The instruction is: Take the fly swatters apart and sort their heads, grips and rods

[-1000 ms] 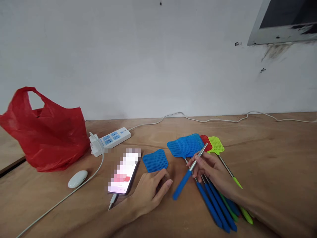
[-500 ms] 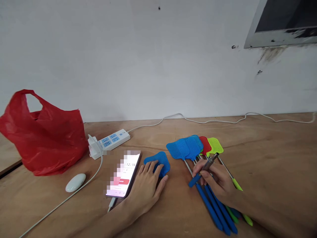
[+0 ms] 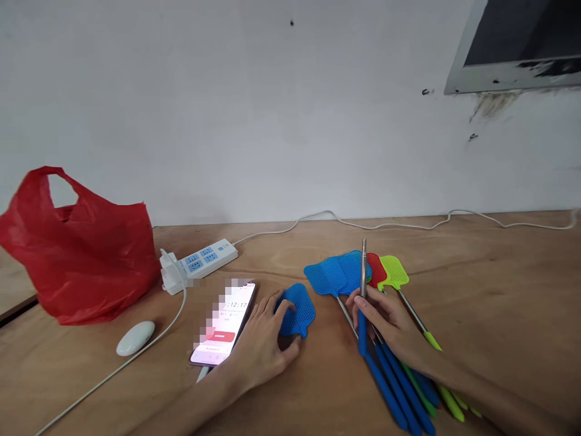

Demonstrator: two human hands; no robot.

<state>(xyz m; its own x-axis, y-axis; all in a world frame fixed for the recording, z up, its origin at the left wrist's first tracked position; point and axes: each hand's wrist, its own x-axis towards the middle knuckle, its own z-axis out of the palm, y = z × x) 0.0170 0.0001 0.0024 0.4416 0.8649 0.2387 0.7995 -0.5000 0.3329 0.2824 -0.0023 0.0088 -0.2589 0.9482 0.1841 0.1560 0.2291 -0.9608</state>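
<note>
My left hand [image 3: 265, 342] rests on the table with its fingers spread over the left edge of a loose blue fly swatter head [image 3: 297, 309]. Its thumb is apart from the head, whose short neck points toward me. In my right hand [image 3: 379, 315] is a swatter handle [image 3: 362, 303], a silver rod with a blue grip, pinched between thumb and fingers and standing nearly upright. Beneath and beside that hand lies a fanned pile of fly swatters, with blue heads [image 3: 327, 275], a red head [image 3: 376, 269] and a yellow-green head [image 3: 394, 271]; their grips point toward me.
A lit phone [image 3: 224, 327] lies left of my left hand, with a cable at its lower end. Farther left are a white rounded object [image 3: 135, 338], a power strip [image 3: 209, 257] and a red plastic bag [image 3: 91, 254]. A white cord [image 3: 385, 226] runs along the wall.
The handle in my right hand has swung from a slant to nearly upright. The loose blue head has turned and shifted slightly right, and my left fingers have slid to its left edge.
</note>
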